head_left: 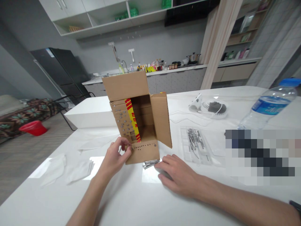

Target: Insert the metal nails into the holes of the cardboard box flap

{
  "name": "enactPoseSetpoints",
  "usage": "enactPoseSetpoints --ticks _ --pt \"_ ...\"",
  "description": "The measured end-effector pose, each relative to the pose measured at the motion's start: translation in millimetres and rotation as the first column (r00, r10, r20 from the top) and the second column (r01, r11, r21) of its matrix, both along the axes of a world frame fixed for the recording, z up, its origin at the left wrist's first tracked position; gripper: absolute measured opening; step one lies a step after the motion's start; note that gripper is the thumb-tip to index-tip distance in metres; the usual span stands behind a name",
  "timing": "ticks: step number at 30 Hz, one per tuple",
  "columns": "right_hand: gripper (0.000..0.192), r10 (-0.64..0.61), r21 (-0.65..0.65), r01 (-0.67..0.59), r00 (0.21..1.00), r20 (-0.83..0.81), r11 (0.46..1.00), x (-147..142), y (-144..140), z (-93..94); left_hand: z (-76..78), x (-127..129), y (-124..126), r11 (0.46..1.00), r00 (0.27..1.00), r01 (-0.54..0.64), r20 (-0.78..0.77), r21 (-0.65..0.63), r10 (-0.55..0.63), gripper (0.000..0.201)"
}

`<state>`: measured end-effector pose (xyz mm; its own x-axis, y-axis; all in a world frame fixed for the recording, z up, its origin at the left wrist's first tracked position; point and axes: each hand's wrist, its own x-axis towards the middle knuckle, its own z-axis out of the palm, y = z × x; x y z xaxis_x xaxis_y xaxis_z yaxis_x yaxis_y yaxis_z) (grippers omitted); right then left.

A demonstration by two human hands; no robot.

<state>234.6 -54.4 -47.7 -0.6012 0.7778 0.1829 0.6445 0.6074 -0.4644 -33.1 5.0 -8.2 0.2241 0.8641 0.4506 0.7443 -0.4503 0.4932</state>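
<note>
A cardboard box (162, 119) stands on the table with its front flaps open. Round metal heads stud its left panel (121, 121), beside a yellow and red strip. Its lower flap (144, 153) lies forward with a row of small holes and a round head near its right end. My left hand (117, 153) is closed in a pinch at that flap's left edge, on what looks like a thin nail, mostly hidden by the fingers. My right hand (176, 174) rests on the table, fingers loosely apart, the index fingertip at a small pile of long nails (150, 164).
A clear compartment case (195, 144) with more nails lies to the right. Behind it are a white device with a cable (213, 108) and a water bottle (268, 103). White tissues (78, 171) lie at left. A pixelated patch covers part of the right side.
</note>
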Motion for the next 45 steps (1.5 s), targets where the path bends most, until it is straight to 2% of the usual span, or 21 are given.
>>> enactPoseSetpoints --ticks 9,22,27,45 --pt "0.015 -0.007 -0.006 0.007 1.0 0.001 1.0 -0.7 -0.9 1.7 5.2 -0.4 -2.3 0.997 0.997 0.057 -0.057 0.059 -0.054 0.015" --pt "0.016 0.0 0.003 0.0 1.0 -0.016 1.0 -0.3 -0.8 1.7 8.8 1.7 -2.9 0.999 0.998 0.046 -0.034 -0.023 -0.047 0.017" --pt "0.016 0.0 0.003 0.0 1.0 -0.008 1.0 -0.1 -0.5 2.3 5.7 -1.8 -0.7 0.998 0.998 0.052 -0.017 -0.046 -0.053 0.027" --pt "0.016 -0.005 0.001 0.005 1.0 -0.009 1.0 -0.3 -1.4 2.6 2.6 -3.8 2.4 0.997 0.993 0.059 -0.099 -0.052 -0.064 0.032"
